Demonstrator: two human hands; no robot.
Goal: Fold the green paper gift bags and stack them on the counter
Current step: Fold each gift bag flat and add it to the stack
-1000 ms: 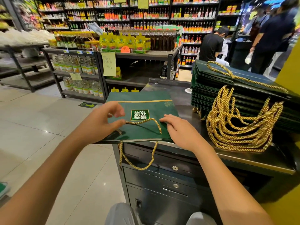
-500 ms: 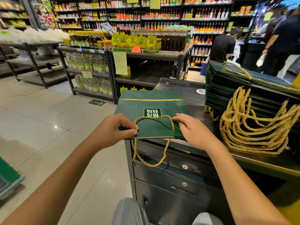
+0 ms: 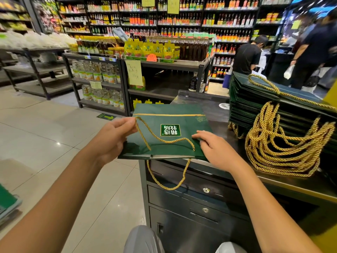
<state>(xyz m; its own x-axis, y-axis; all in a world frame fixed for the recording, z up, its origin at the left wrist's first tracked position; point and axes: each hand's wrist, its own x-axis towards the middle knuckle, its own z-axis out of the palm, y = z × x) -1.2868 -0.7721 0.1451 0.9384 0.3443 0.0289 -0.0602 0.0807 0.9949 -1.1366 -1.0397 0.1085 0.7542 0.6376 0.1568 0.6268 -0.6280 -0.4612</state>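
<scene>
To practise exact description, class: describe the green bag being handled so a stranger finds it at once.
Find the dark counter with drawers. On its near left corner lies one flat green bag, overhanging the edge. Unlike the stack to its right, it lies apart, the left hand pinching its gold cord.

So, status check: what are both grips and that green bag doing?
Left grip pinches gold cord handle. Right grip flat on green bag. Folded stack apart, nothing blocking.

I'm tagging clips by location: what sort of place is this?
Likely a supermarket: shelves of bottled sauces, a rack of yellow pouches, and shoppers beyond the counter.
</scene>
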